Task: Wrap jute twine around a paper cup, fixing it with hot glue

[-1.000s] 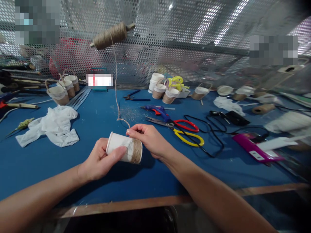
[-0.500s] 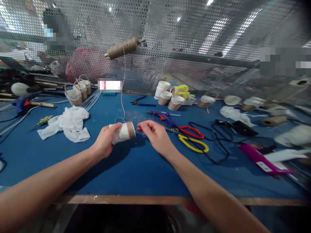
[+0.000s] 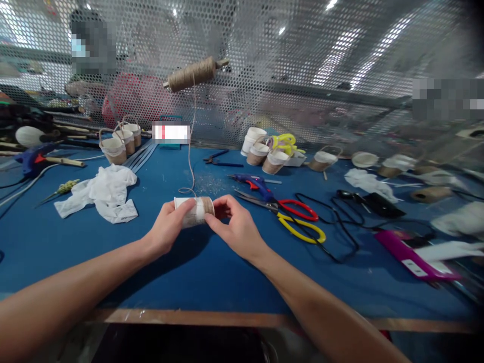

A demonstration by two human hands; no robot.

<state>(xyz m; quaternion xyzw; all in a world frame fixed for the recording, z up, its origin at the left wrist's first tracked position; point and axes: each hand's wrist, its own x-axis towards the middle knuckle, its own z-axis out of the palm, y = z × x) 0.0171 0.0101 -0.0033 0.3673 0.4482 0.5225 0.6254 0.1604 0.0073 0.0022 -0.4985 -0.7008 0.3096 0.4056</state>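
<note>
My left hand (image 3: 169,222) is closed around a white paper cup (image 3: 191,216) lying on its side above the table, thumb along its top. Brown twine (image 3: 207,205) is wound in a band round the cup's right end. My right hand (image 3: 238,226) grips that end, its thumb on the twine band and its fingertips partly hidden behind the cup. From the cup a loose strand of twine loops up to a twine spool (image 3: 192,73) hanging on a stick in front of the mesh.
Right of my right hand lie scissors (image 3: 300,229) with red and yellow handles and a blue glue gun (image 3: 253,182). Pliers (image 3: 223,160) lie behind. Small twine-wrapped buckets (image 3: 275,162) stand at the back. White cloth (image 3: 106,194) is on the left, a purple tool (image 3: 414,254) far right.
My right hand has moved left onto the twine-wrapped end of the cup; before, it was apart from it with fingertips pinched. The cup has shifted slightly right and down.
</note>
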